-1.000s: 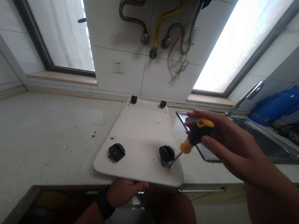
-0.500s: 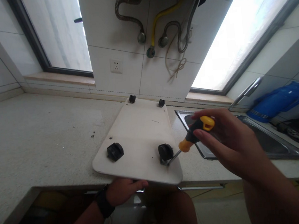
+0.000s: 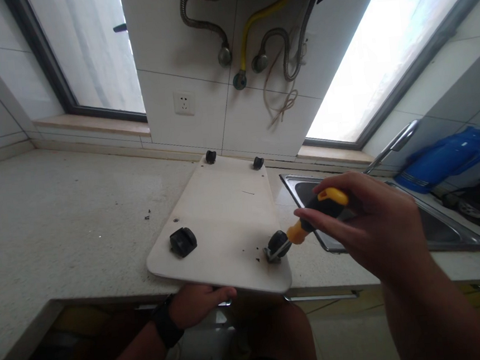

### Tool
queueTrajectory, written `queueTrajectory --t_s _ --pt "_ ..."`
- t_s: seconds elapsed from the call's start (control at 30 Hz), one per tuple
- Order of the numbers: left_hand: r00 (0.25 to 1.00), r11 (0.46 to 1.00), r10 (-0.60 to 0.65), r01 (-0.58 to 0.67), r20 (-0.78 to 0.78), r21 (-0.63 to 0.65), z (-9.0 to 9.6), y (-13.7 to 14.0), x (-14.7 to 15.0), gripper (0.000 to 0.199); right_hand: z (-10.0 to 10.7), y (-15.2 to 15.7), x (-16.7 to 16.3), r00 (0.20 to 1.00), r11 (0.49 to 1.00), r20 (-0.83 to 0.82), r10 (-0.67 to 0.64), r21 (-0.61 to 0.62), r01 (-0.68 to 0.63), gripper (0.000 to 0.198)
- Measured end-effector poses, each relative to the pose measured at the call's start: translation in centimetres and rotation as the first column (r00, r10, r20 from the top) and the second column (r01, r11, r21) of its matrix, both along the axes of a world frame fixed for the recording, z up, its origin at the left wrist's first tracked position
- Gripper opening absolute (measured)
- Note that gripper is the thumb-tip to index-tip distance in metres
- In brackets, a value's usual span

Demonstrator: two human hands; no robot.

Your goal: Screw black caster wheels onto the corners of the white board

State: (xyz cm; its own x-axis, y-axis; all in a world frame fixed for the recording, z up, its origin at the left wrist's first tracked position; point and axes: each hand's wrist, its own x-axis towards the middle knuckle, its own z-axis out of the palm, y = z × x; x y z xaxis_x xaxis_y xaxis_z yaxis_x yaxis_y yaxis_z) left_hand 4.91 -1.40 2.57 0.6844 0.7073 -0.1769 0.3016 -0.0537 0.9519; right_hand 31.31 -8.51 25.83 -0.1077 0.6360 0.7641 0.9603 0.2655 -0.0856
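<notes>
A white board with rounded corners lies on the counter, its caster side up. My left hand holds its front edge from below, thumb along the rim; the other fingers are partly hidden. In my right hand is a yellow-and-black screwdriver, its shaft slanting down to the metal plate of the front right caster. That caster sits askew, with small dark holes in the board showing beside it. The front left caster and two rear casters stand on the board.
Several small screws lie on the counter left of the board. A steel sink with a tap is at the right, a blue object behind it. Hoses hang on the tiled wall.
The front right caster has shifted to the right and turned, baring holes in the board. The screwdriver has tilted flatter against it. My left hand stays at the edge.
</notes>
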Motion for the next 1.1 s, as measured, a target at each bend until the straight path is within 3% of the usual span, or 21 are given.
queueTrajectory --t_s 0.1,0.2,0.27,0.47,0.53,0.6,0.7,0.73,0.83,0.9,0.97,1.0,1.07,1.1 --pt "1.0 1.0 -0.003 0.003 -0.015 -0.005 0.5 -0.1 0.0 0.053 0.3 -0.4 0.2 0.991 0.979 -0.106 0.082 -0.179 -0.1 0.028" --pt "1.0 1.0 -0.004 0.004 -0.024 0.003 0.8 -0.1 -0.1 0.052 0.6 -0.8 0.6 0.932 0.895 -0.302 0.2 -0.33 -0.3 0.04" --pt "1.0 1.0 -0.001 0.001 -0.03 0.008 0.6 -0.1 -0.1 0.051 0.7 -0.9 0.8 0.905 0.861 -0.356 0.234 -0.356 -0.363 0.046" --pt "0.996 0.995 0.004 0.005 -0.086 0.097 1.0 -0.3 0.1 0.058 0.7 -0.6 0.8 0.887 0.833 -0.388 0.252 -0.379 -0.402 0.048" --pt "0.987 0.987 -0.015 0.04 -0.157 0.158 2.7 -1.0 -0.2 0.056 0.7 -0.7 0.8 0.877 0.832 -0.398 0.27 -0.363 -0.42 0.046" --pt "0.951 0.973 -0.108 0.161 -0.291 0.165 5.4 -1.9 -0.9 0.043 0.7 -0.9 0.7 0.878 0.837 -0.394 0.272 -0.354 -0.418 0.045" --pt "0.845 0.865 -0.38 0.469 -0.377 0.18 10.5 -2.7 -1.7 0.033 0.7 -1.2 0.8 0.873 0.828 -0.394 0.288 -0.355 -0.434 0.045" --pt "0.837 0.84 -0.412 0.502 -0.362 0.206 12.1 -2.6 -1.7 0.025 0.7 -1.3 0.8 0.863 0.818 -0.402 0.305 -0.354 -0.454 0.046" --pt "0.878 0.82 -0.404 0.471 -0.255 0.323 16.0 -1.0 0.3 0.037 0.6 -1.6 1.0 0.845 0.794 -0.399 0.355 -0.349 -0.498 0.049" --pt "0.934 0.836 -0.316 0.356 -0.165 0.416 17.3 1.0 2.7 0.037 0.7 -1.8 0.9 0.854 0.799 -0.361 0.375 -0.341 -0.495 0.051" --pt "0.985 0.832 -0.159 0.169 -0.065 0.529 17.6 3.2 5.6 0.032 0.8 -2.0 0.8 0.864 0.805 -0.326 0.383 -0.342 -0.485 0.051" --pt "0.989 0.826 -0.148 0.139 -0.029 0.547 17.5 4.3 7.0 0.032 0.9 -2.1 0.7 0.868 0.807 -0.314 0.384 -0.342 -0.481 0.049" --pt "0.945 0.832 -0.327 0.293 -0.009 0.471 16.9 6.3 9.4 0.037 1.1 -2.2 0.5 0.877 0.816 -0.29 0.383 -0.338 -0.469 0.045" --pt "0.886 0.817 -0.463 0.426 0.002 0.389 16.6 7.1 10.4 0.04 1.2 -2.3 0.5 0.882 0.823 -0.277 0.381 -0.334 -0.46 0.044"
